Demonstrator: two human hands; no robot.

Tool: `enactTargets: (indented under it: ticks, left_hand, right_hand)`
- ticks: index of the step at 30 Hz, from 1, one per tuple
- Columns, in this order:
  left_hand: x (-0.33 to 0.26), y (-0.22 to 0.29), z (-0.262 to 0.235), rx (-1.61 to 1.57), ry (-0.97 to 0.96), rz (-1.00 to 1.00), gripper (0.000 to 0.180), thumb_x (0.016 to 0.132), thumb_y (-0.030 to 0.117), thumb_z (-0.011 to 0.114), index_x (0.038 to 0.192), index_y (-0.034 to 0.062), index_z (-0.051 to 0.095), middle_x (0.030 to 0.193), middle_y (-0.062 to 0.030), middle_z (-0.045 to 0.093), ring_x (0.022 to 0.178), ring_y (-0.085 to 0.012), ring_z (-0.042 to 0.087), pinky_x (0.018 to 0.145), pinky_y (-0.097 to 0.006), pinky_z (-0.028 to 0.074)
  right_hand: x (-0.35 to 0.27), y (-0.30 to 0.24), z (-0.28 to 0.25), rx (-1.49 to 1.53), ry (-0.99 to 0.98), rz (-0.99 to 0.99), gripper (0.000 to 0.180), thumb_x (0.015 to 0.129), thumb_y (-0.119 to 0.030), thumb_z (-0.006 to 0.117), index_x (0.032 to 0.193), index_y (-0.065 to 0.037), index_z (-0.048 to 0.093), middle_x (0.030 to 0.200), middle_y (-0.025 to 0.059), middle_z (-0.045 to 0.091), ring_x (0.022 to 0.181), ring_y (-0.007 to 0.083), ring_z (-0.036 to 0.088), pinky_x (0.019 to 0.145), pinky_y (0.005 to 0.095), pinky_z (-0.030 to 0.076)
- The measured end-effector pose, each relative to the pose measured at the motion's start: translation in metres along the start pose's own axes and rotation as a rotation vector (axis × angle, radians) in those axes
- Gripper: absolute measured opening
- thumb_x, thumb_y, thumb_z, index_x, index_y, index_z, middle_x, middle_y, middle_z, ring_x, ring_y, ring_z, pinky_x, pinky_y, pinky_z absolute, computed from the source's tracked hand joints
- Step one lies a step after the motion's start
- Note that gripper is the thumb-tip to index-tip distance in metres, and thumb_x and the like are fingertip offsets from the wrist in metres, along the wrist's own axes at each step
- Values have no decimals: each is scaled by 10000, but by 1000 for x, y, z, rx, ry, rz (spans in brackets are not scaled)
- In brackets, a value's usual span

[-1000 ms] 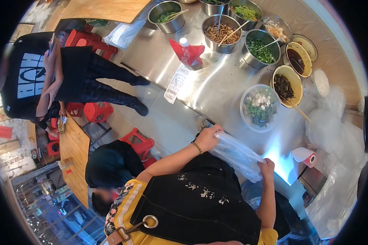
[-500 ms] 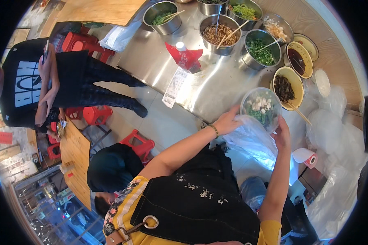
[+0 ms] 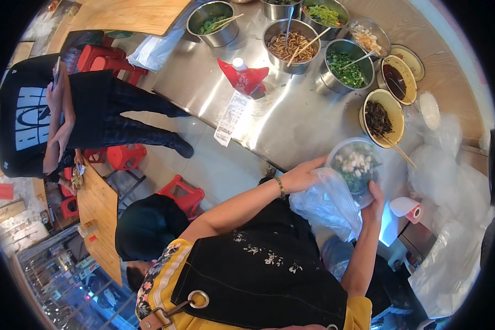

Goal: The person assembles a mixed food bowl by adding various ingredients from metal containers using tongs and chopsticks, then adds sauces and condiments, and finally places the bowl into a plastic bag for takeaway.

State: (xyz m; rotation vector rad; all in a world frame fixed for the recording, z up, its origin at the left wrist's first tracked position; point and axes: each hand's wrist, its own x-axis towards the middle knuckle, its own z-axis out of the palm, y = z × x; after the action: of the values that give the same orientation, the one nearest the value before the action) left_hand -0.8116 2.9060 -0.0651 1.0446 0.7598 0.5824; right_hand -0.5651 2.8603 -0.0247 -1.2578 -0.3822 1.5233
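The left hand (image 3: 302,177) had its grip closed on the upper edge of a clear plastic bag (image 3: 327,206), while the right hand (image 3: 375,199) was clamped on the bag's far side just under a clear round container (image 3: 355,165) of white chunks and chopped greens. The container sat at the bag's mouth, at the near edge of the steel counter (image 3: 291,121), close to a yellow bowl (image 3: 382,116) of dark food with chopsticks; steel bowls (image 3: 292,44) of toppings stood farther back
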Motion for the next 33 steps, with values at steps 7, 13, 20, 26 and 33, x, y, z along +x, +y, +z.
enactTargets:
  ticks: [7, 13, 20, 26, 33]
  left_hand:
    - [24, 14, -27, 460, 368, -164, 318, 842, 242, 534, 1083, 51, 616, 1023, -200, 630, 978, -327, 596, 862, -376, 464]
    - [78, -18, -21, 557, 574, -230, 343, 806, 282, 522, 1038, 47, 614, 971, -201, 634, 920, -380, 590, 798, -428, 462]
    - [59, -18, -36, 77, 355, -437, 363, 840, 329, 517, 998, 14, 604, 726, -118, 624, 556, -194, 601, 515, -327, 482]
    - [38, 4, -37, 82, 256, -360, 292, 894, 277, 502, 1014, 27, 594, 653, -53, 584, 466, -132, 533, 423, -267, 422]
    - [12, 16, -28, 400, 357, -94, 281, 875, 273, 487, 1007, 51, 598, 825, -193, 635, 721, -334, 621, 667, -404, 490]
  right_hand:
    - [-37, -60, -49, -9, 183, -159, 564, 808, -143, 621, 1318, -55, 397, 1217, 99, 535, 1102, 241, 527, 958, 399, 417]
    - [-55, -74, -17, -91, 117, -182, 598, 750, -182, 669, 1265, 12, 437, 1134, 129, 570, 1021, 254, 565, 930, 387, 439]
    - [-6, 1, 25, -60, -104, 57, 687, 741, -198, 683, 1325, 7, 384, 1234, 119, 520, 1137, 247, 498, 982, 353, 382]
    - [24, 22, 10, -163, -40, 126, 556, 780, -152, 658, 1272, 5, 453, 1162, 109, 571, 1031, 226, 566, 890, 343, 466]
    - [-3, -21, 8, -771, 180, 51, 476, 811, -160, 653, 1239, -7, 515, 1037, 108, 631, 858, 183, 626, 655, 296, 533]
